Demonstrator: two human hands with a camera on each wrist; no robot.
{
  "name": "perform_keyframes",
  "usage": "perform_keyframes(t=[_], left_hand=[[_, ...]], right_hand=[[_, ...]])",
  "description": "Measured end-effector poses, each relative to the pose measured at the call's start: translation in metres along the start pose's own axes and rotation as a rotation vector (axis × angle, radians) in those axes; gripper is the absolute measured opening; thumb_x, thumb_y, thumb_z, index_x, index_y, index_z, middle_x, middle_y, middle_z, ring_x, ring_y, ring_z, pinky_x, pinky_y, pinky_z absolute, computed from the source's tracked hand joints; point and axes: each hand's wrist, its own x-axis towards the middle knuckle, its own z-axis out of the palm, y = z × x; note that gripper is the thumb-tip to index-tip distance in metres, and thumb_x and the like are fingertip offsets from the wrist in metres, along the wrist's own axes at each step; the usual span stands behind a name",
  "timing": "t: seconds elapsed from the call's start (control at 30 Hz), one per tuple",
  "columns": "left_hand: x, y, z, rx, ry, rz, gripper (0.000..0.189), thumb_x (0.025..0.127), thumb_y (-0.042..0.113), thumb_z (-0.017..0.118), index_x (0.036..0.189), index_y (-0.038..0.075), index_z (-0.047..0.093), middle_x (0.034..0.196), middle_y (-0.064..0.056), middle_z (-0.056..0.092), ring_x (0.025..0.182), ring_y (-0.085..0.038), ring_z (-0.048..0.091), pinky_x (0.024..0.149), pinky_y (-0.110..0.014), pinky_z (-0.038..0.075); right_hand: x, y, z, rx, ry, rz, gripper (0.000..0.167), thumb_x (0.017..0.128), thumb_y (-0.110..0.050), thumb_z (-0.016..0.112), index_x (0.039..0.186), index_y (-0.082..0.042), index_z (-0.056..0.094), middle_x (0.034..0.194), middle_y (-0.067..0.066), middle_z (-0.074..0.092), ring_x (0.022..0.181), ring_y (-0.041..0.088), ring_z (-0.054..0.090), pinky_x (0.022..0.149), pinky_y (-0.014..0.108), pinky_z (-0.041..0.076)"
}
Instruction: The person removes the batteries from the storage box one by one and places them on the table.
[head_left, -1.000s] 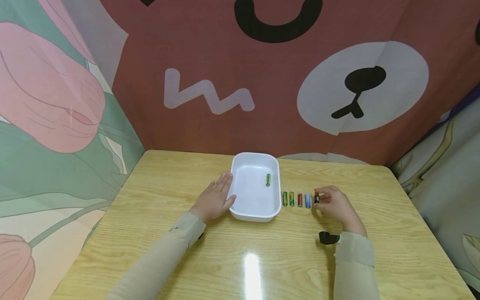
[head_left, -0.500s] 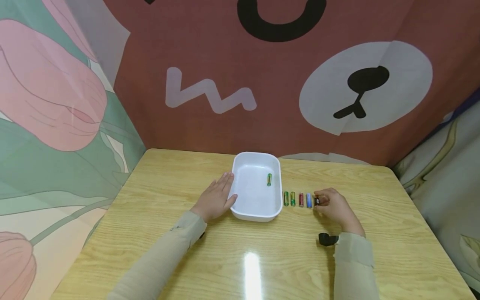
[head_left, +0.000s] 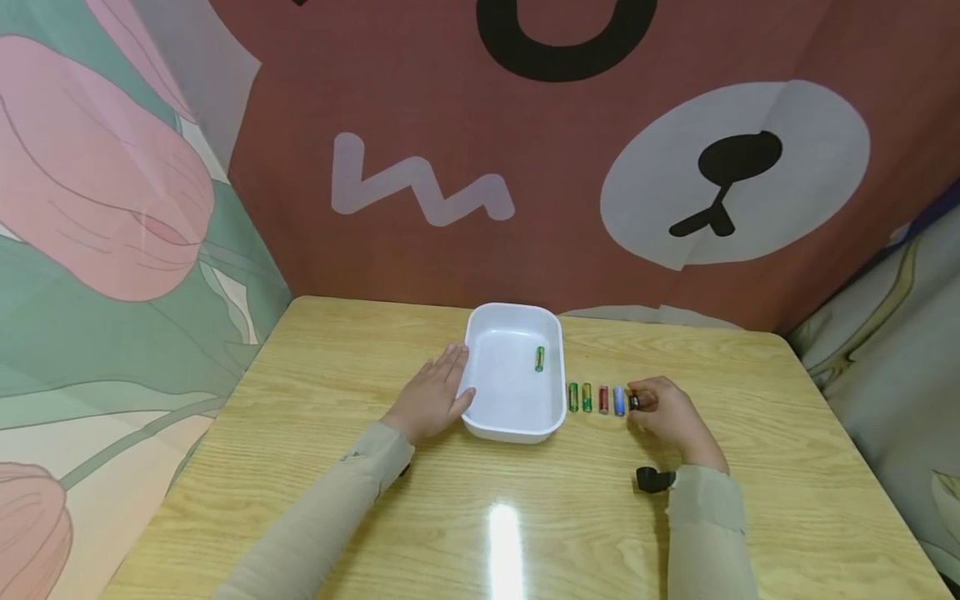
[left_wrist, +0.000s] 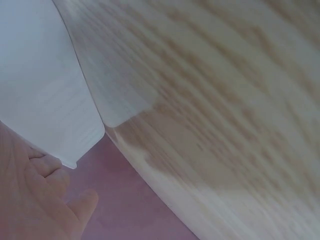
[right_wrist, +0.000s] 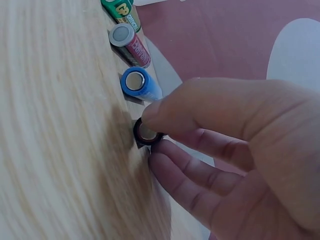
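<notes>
A black battery (right_wrist: 145,134) lies at the right end of a row on the table, and my right hand (head_left: 672,417) pinches it between thumb and fingertips. Left of it in the row come a blue battery (head_left: 618,401), a red battery (head_left: 603,400) and two green batteries (head_left: 587,397). My left hand (head_left: 431,396) rests with straight fingers against the left wall of a white plastic tray (head_left: 513,435). Inside that tray, toward its right side, lies one green battery (head_left: 540,358). In the left wrist view, the left fingers (left_wrist: 47,172) touch the tray's edge.
The wooden table (head_left: 337,350) runs back to a curtain (head_left: 420,267) printed with a bear face. A black strap-like piece (head_left: 655,479) sticks out at the right wrist. Light glares on the table (head_left: 504,542) near the front.
My right hand has lowered the black battery slightly, bringing it down beside the blue one. The left hand stays at the tray. The head view has shifted a little.
</notes>
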Motion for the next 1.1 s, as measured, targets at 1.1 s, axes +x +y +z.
perform_keyframes(t=[1.1], left_hand=[[-0.0029,0.0018,-0.0015,-0.006,0.019,0.015,0.073,0.109,0.047,0.027,0.161,-0.001,0.008,0.169,-0.014,0.009,0.156,-0.027,0.008,0.124,-0.047,0.018]], right_hand=[[-0.0064,-0.0040,-0.0077,-0.016,-0.016,0.003,0.047,0.095,-0.002,0.063,0.140,0.009,0.053,0.135,0.034,0.048,0.112,0.048,0.058,0.084,0.053,0.057]])
